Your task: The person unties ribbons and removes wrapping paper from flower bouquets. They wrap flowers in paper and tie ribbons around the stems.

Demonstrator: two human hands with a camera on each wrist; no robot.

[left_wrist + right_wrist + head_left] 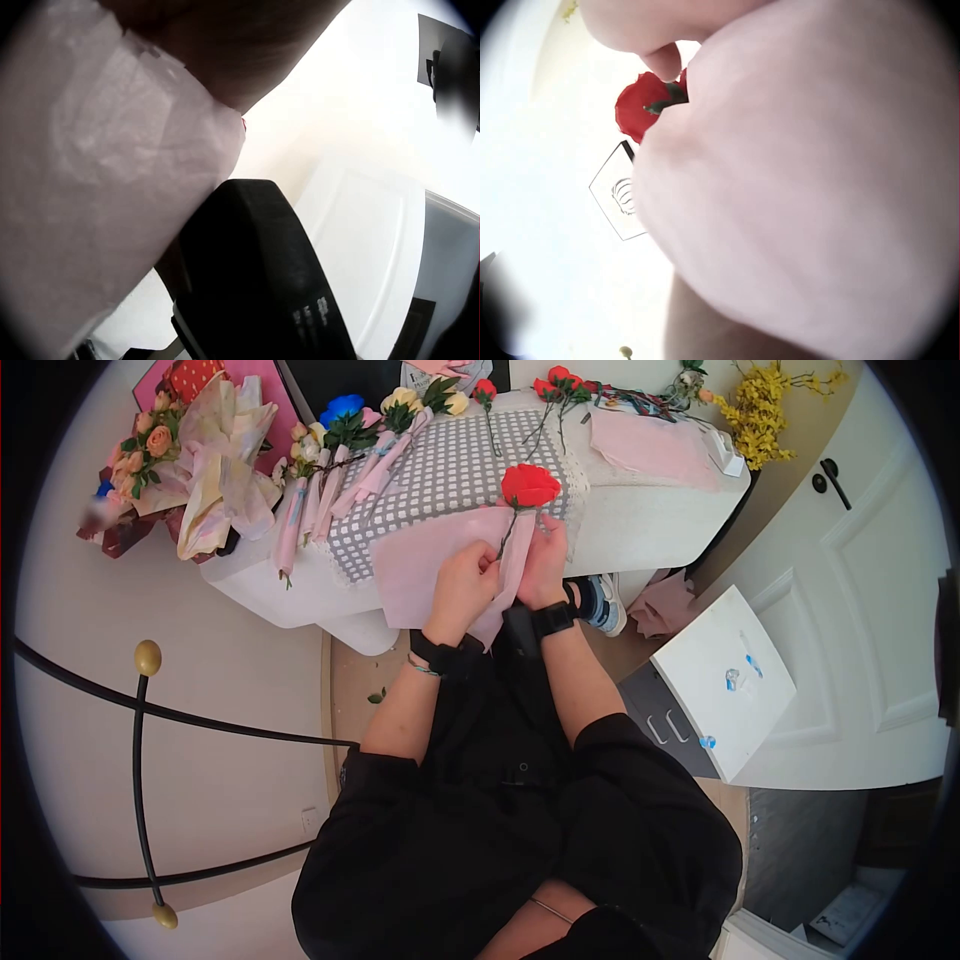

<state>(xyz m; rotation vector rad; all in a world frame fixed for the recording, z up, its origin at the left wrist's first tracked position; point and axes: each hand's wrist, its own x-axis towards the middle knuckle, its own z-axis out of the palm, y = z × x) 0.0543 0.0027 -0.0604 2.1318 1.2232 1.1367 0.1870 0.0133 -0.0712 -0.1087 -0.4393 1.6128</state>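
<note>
A red rose (530,486) with a thin green stem lies against a pink wrapping sheet (415,560) held over the table's front edge. My left hand (466,590) pinches the stem between thumb and curled fingers. On the other side of the folded strip, my right hand (545,563) grips the sheet's right edge, with fingers partly behind it. Pink paper (112,165) fills much of the left wrist view, with a dark wrist device (262,262) beside it. The right wrist view shows the rose (639,107) beyond the hand (802,150); the stem is hidden there.
Wrapped flowers (345,420) and a large bouquet (155,445) occupy the table's left and back. More red roses (560,382) lie behind the hands, with pink sheets (650,445) to the right. A white-topped cabinet (725,680) stands at the right.
</note>
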